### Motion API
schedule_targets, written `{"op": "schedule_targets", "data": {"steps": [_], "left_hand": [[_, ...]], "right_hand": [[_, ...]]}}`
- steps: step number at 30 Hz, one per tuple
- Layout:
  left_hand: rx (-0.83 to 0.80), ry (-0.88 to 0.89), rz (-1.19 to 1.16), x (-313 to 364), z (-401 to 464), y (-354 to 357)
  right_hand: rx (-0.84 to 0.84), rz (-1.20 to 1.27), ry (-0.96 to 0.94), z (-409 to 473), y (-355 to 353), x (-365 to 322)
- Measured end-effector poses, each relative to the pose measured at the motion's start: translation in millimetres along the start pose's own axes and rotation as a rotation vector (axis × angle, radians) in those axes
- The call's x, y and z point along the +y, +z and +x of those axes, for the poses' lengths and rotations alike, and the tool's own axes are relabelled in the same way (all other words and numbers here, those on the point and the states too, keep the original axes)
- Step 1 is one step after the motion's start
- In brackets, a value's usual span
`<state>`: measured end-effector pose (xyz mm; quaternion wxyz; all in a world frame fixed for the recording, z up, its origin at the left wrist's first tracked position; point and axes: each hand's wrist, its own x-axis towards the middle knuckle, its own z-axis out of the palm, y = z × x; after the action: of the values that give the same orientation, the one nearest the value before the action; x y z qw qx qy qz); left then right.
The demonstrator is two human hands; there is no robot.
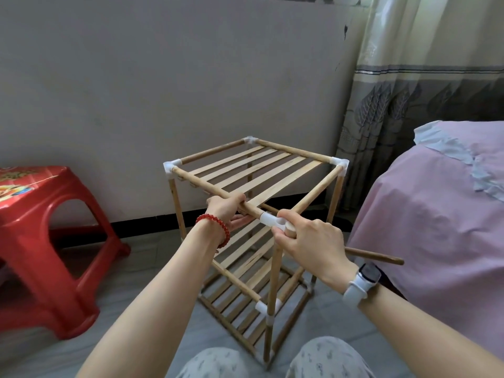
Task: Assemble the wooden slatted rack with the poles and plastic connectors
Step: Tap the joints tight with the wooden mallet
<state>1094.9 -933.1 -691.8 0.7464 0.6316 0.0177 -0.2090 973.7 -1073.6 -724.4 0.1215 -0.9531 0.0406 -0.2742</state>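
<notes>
While the left hand grips the front rail, the right hand pinches the upright pole just beside the connector, mid-frame.

I'm looking into a home bedroom: a bed under a pink sheet stands on my right, a leaf-patterned curtain hangs behind it, and a red plastic stool sits on the grey floor by a scuffed wall.

Red stool, grey wall, curtain.
</notes>
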Motion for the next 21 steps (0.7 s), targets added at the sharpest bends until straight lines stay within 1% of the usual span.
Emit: {"op": "schedule_targets", "data": {"steps": [6,11,15,18,19,20,21], "left_hand": [[0.055,0.007,-0.021,-0.2,3.7,4.8],[0.030,0.035,-0.030,-3.9,2.7,5.7],[0.017,0.013,-0.107,-3.8,3.5,2.8],[-0.009,-0.010,0.008,-10.2,8.2,-5.1],[-0.007,-0.021,0.034,-12.1,10.7,-8.3],[0.011,-0.031,0.005,-12.2,13.5,-12.1],[0.042,-0.038,-0.087,-9.7,17.8,-15.8]], "right_hand": [[0.016,-0.009,0.029,2.5,0.3,4.7],[-0.002,0.034,0.045,8.9,3.8,6.4],[-0.031,0.076,0.010,15.2,5.0,12.3],[-0.079,0.211,0.014,13.7,5.0,20.5],[-0.038,0.260,0.032,11.7,6.4,20.8],[0.049,0.301,0.056,9.9,8.1,20.3],[0.170,0.341,0.081,9.9,9.4,19.3]]}}
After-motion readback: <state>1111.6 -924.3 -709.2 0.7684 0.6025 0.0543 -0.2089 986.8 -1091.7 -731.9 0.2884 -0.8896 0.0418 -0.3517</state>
